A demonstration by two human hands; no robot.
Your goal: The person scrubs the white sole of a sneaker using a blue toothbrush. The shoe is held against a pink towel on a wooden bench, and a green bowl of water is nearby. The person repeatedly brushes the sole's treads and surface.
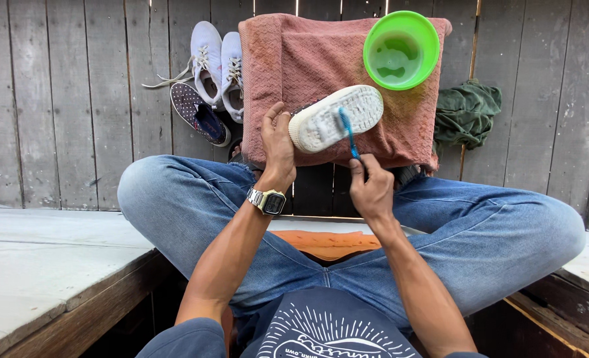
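1. Head view: my left hand (278,142) grips the heel end of a shoe (335,118), which lies sole-up on a pink towel (288,59) draped over a raised support.
2. My right hand (371,189) is closed around the handle of a blue toothbrush (347,129), its bristles touching the white sole.
3. A green bowl (400,50) sits on the towel's far right corner; it seems to hold a little liquid.
4. White sneakers (216,59) and a dark patterned shoe (198,113) lie on the wooden floor (62,99) left of the towel.
5. A green cloth (467,113) lies crumpled to its right.
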